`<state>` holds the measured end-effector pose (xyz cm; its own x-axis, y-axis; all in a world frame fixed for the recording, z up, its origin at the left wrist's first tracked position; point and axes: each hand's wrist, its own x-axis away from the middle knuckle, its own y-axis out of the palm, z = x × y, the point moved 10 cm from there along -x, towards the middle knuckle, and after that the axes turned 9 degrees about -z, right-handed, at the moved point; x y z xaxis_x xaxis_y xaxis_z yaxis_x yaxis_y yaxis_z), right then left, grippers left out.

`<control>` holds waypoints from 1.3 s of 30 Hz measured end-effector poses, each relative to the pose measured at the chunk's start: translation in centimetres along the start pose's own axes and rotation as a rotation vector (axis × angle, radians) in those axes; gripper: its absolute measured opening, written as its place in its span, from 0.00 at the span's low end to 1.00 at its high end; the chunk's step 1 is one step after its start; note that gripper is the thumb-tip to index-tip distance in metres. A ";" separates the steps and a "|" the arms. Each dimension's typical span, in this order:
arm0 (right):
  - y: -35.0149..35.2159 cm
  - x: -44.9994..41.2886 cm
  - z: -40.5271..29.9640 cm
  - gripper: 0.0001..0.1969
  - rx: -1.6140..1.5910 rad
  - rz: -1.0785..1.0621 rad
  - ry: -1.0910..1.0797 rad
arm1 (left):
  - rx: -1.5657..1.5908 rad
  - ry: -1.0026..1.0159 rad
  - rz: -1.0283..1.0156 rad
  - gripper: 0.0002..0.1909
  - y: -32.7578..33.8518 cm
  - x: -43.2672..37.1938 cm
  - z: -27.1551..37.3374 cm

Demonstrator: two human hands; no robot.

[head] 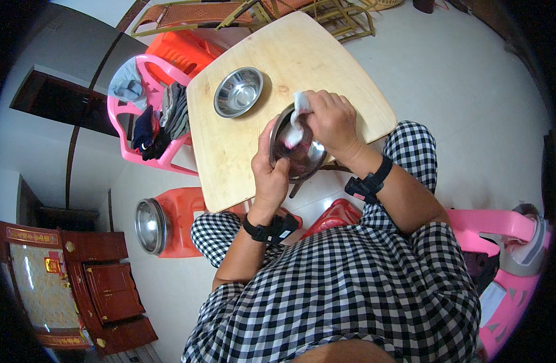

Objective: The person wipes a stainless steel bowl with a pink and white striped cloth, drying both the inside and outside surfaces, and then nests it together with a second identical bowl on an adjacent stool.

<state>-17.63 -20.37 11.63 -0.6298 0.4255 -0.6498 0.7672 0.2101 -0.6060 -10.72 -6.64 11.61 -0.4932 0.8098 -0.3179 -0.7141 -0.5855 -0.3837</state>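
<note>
My left hand (271, 168) grips the near-left rim of a stainless steel bowl (305, 161), thumb over the edge. The bowl is tilted above the near edge of a wooden table (228, 168). In my right hand (332, 120) is a white cloth (300, 106), bunched at the bowl's far right rim. One end of the cloth hangs into the bowl and looks blurred. A second stainless steel bowl (238, 93) sits upright on the table, beyond my left hand.
Left of the table, a pink plastic chair (166, 68) holds folded clothes (174, 111). Stacked metal bowls (150, 227) rest on a red plastic stool (182, 222). Another red stool (337, 215) stands between my legs. Folding chairs (200, 13) lie past the table; a pink chair (491, 222) is at right.
</note>
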 end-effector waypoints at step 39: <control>9.1 2.8 6.5 0.13 -0.915 -0.093 0.471 | 0.341 -0.308 -0.055 0.33 -2.2 -1.2 -2.6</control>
<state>-13.18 -23.00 1.31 -0.7313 0.6334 -0.2529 0.6405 0.7653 0.0646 -7.24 -6.46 10.55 -0.5378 0.8430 -0.0133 -0.8405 -0.5373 -0.0691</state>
